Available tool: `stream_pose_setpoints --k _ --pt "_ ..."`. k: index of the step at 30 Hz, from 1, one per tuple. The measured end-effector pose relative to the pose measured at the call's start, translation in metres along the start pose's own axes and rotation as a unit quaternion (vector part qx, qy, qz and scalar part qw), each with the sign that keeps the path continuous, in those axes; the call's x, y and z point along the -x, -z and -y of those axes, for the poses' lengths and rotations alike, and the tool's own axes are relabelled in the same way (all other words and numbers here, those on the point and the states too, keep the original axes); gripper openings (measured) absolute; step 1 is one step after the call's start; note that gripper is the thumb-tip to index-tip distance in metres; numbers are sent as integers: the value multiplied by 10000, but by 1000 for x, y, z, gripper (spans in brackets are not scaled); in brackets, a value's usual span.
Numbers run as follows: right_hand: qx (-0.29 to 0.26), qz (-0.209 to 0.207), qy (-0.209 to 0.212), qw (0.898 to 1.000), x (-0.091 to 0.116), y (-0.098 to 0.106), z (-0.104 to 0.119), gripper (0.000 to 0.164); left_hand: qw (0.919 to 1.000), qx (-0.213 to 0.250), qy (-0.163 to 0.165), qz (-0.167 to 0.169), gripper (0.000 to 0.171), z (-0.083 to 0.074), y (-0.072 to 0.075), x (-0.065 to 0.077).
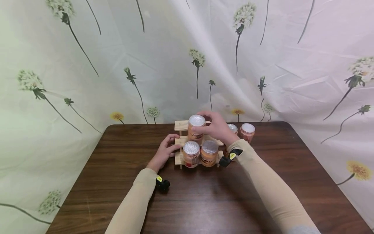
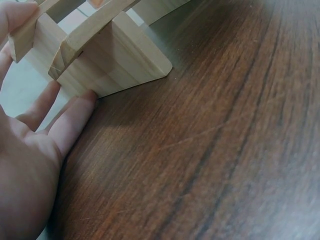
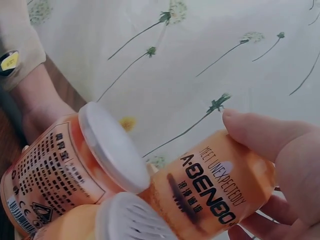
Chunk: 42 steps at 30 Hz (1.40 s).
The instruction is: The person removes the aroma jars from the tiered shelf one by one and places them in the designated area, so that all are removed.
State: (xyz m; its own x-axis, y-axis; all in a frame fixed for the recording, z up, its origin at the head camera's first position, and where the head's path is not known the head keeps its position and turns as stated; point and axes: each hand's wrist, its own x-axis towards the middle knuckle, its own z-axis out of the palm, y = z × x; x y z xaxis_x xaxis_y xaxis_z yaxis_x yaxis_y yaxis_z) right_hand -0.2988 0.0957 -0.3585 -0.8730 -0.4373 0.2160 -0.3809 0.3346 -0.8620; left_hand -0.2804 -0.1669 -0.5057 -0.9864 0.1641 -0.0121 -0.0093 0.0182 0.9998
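Observation:
My right hand (image 1: pixel 216 128) grips an orange jar (image 3: pixel 207 185) with dark "A-BENBO" lettering, its fingers and thumb wrapped around the side. In the head view this jar is above the middle step of a wooden tiered rack (image 1: pixel 181 141); whether its base touches the step cannot be told. Two similar orange jars with clear ridged lids, a left jar (image 1: pixel 191 159) and a right jar (image 1: pixel 208 158), stand side by side on the lowest step. My left hand (image 1: pixel 164 152) touches the rack's left end, fingertips against the wooden side panel (image 2: pixel 115 60).
Behind my right wrist, a white-topped jar (image 1: pixel 247 130) and a silver-topped can (image 1: pixel 232 127) stand on the dark wooden table (image 1: pixel 131 143), partly hidden by the arm. A dandelion-patterned curtain (image 1: pixel 169 65) hangs along the table's back and sides.

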Motion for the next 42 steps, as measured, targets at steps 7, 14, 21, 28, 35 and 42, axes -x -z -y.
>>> stream_pose_setpoints --k 7,14,21,28,35,42 --pt "-369 -311 114 9988 4 9 2 51 10000 17 -19 23 42 0 0 0" --pt "-386 -626 131 9972 11 25 -1 55 10000 -8 -69 22 39 1 1 -1" --pt "-663 -1056 83 9922 20 40 -6 55 10000 10 -84 41 42 0 -1 -1" --pt "-528 -1193 50 9914 31 55 -11 52 10000 -16 -59 25 43 1 -2 -1" --pt "-362 -1154 74 9926 42 67 -16 52 10000 -18 -62 -13 43 2 -2 -2" --pt "-475 -1326 -83 9900 53 78 -24 51 10000 -44 -73 -21 42 2 -2 -3"
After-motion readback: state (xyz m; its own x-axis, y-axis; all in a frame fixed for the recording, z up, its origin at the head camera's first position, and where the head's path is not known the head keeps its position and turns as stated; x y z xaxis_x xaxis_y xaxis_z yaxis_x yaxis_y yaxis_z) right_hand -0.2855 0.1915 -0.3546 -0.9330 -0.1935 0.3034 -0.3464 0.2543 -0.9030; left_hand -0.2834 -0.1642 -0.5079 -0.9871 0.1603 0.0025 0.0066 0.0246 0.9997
